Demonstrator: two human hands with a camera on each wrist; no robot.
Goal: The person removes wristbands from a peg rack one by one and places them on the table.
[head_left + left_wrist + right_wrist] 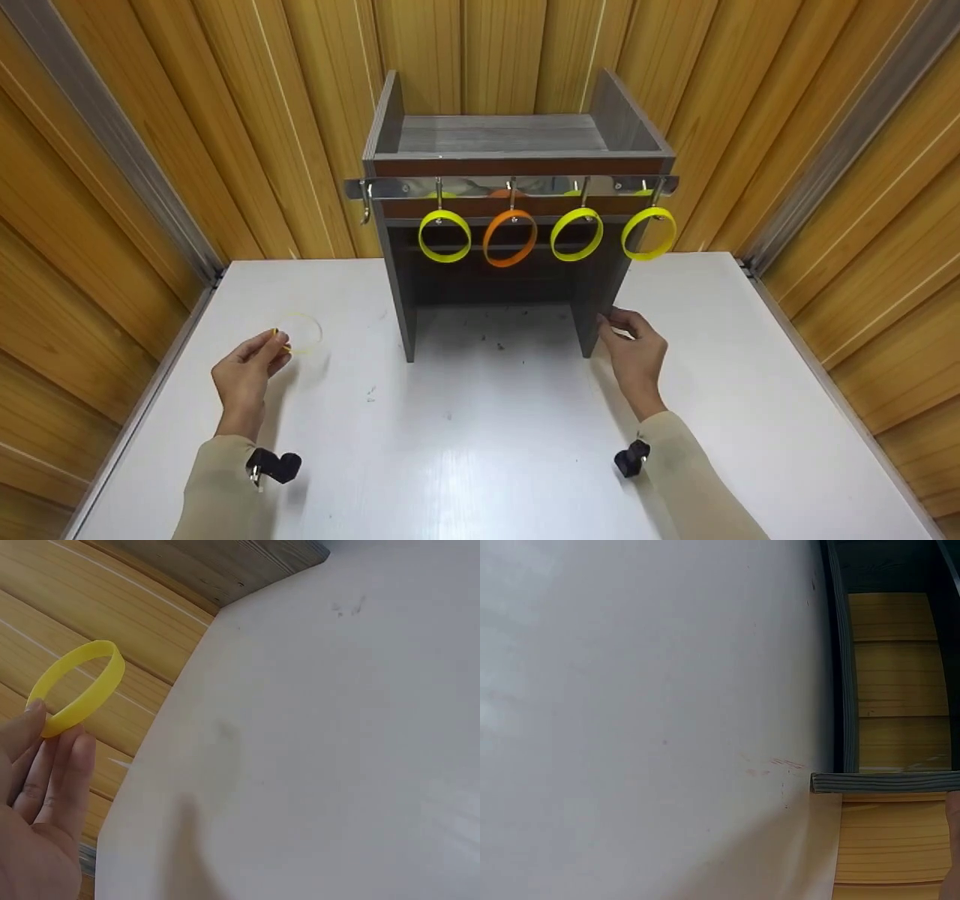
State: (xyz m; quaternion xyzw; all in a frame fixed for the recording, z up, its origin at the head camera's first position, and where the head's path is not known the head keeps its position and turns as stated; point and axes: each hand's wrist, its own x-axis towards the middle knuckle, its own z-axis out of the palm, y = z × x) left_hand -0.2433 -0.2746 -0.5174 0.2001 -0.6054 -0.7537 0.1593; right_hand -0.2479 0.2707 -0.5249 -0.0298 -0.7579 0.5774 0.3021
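Observation:
Thumb and fingers of my left hand pinch a yellow silicone wristband, held up over the left part of the white table. The band appears as a thin ring in the head view. My right hand grips the lower front edge of the grey wooden shelf on its right side; its fingertips are partly hidden behind the panel. Across the shelf's front runs a metal hook rail. From it hang an orange wristband and yellow wristbands, one of them at the far right. The leftmost hook is bare.
The shelf stands at the back of the white table, near the wood-panelled back wall. Similar walls close in both sides. Small dark marks spot the tabletop. Black wrist mounts sit on both sleeves.

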